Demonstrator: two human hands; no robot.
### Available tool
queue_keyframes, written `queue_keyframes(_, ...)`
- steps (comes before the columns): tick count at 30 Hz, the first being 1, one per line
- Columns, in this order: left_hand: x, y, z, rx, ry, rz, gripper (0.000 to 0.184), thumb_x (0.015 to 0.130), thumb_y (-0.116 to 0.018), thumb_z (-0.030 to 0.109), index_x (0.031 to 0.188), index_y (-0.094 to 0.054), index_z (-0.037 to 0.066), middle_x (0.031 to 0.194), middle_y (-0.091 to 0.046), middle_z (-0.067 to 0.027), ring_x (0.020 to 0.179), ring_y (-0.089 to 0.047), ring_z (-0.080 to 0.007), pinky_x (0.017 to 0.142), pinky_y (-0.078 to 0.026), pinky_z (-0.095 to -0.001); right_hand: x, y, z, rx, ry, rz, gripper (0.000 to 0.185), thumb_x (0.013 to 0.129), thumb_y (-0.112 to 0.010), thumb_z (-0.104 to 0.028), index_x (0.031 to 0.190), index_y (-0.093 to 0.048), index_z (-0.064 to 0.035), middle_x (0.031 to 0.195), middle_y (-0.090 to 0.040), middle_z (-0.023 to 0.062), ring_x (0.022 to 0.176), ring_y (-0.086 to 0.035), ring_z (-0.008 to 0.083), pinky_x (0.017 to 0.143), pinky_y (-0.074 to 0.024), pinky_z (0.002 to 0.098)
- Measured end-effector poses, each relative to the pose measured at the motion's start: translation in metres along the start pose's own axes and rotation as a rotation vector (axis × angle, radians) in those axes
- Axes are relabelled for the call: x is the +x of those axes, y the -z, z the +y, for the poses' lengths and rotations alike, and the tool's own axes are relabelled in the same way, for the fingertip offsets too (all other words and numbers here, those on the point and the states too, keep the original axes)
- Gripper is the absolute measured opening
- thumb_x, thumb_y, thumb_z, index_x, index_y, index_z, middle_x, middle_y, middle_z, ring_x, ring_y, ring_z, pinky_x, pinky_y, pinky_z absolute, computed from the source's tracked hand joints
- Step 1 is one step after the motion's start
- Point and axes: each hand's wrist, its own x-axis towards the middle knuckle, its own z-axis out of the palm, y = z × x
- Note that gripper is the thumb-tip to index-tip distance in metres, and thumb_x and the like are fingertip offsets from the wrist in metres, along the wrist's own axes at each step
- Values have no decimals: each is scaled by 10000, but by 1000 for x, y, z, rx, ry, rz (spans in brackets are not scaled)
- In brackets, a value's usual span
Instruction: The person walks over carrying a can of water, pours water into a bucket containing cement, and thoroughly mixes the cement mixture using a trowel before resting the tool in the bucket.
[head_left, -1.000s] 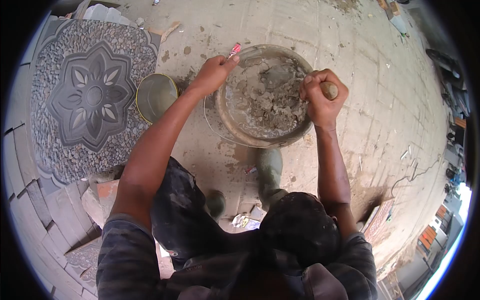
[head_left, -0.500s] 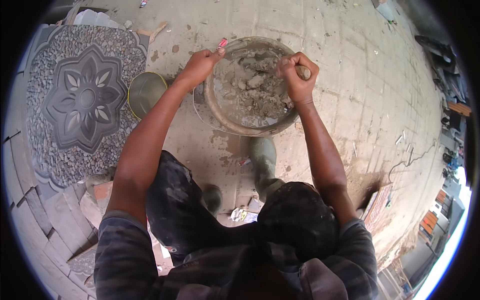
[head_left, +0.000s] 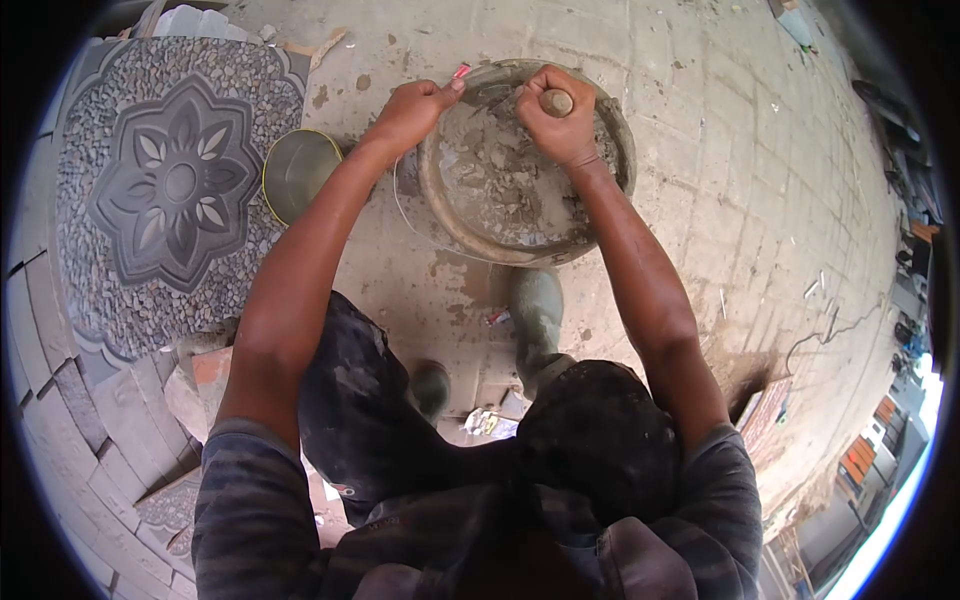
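Note:
A round bucket [head_left: 430, 205] of wet grey mortar [head_left: 500, 180] stands on the floor before me, its thin wire handle hanging down on the left side. My left hand [head_left: 415, 108] is closed on the bucket's upper left rim, thumb on top. Over the mortar, my right hand [head_left: 558, 122] is wrapped round the wooden handle [head_left: 556, 102] of a trowel, whose round butt end points up at me. The trowel's blade is hidden below the hand. The mortar looks lumpy, with wetter patches along the near side.
Left of the bucket is a small yellow-rimmed pail [head_left: 300, 175], close to a patterned pebble tile [head_left: 180, 180]. Stacked grey tiles [head_left: 110, 440] lie at lower left. My rubber boots [head_left: 537, 310] stand just below the bucket. Scraps of litter [head_left: 490, 423] lie between my legs.
My right hand has moved up and left across the mortar with the trowel, its handle now more upright. My left hand stays on the rim. The whole view has shifted slightly.

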Motion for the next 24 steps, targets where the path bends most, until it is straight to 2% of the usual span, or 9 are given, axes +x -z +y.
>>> queue_keyframes(4,0,4,11,97,15,8,581,949,-620,565,1020,-675,-9,959,-667,-112,920,-599,-176,851,-467,-351,-9,14,10,64,-159,-62,190,772,-671,-23,677,-508,-45,673,-582,-2,599,-513,69,563,-435,241)
queue_keyframes(7,1,9,18,193,-16,-28,606,931,-629,587,1023,-668,-11,914,-653,-123,895,-611,-194,845,-477,-352,-35,33,-43,-5,20,-10,187,811,-651,-17,682,-517,-37,672,-582,8,585,-506,80,547,-432,262)
queue_keyframes(10,-4,11,20,150,-5,-42,639,920,-616,625,1034,-648,-2,893,-645,-106,890,-624,-198,852,-487,-359,-53,70,-111,284,69,26,201,894,-602,0,726,-492,-16,651,-567,60,566,-511,125,524,-433,301)
queue_keyframes(14,-22,22,25,42,94,-147,683,912,-576,684,1067,-610,19,935,-633,-85,831,-648,-183,704,-527,-357,-54,100,-141,503,141,-9,201,908,-572,35,740,-473,-14,643,-562,90,555,-515,155,506,-424,296)
queue_keyframes(15,-31,29,24,21,154,-191,719,914,-546,713,1102,-600,21,968,-634,-86,844,-665,-185,669,-538,-355,-61,95,-125,423,63,22,181,888,-582,38,740,-489,-8,656,-576,91,567,-526,148,519,-438,297)
queue_keyframes(17,-59,49,20,38,452,-419,745,938,-503,711,1208,-582,22,1052,-643,-120,895,-694,-213,685,-562,-358,-85,77,-75,248,-97,125,128,822,-616,37,725,-542,-4,684,-614,78,602,-554,121,568,-483,289)
queue_keyframes(20,-66,48,2,-3,352,-477,692,975,-475,669,1222,-572,30,1048,-644,-123,933,-705,-237,722,-572,-380,-83,36,-33,-170,-24,-14,115,776,-667,2,714,-579,-37,646,-610,43,599,-595,103,571,-487,287)
queue_keyframes(23,-76,49,6,-110,355,-477,593,1010,-487,588,1179,-572,26,1009,-635,-119,913,-713,-233,691,-571,-376,-61,4,-13,-307,-5,-58,111,794,-672,-26,722,-588,-25,629,-609,32,602,-608,110,577,-497,290)
queue_keyframes(24,-83,48,8,-131,344,-444,584,1012,-491,577,1174,-567,21,1007,-631,-118,910,-715,-236,688,-571,-376,-52,6,-14,-261,-84,11,112,799,-670,-29,722,-589,-23,625,-609,29,592,-606,108,565,-495,288)
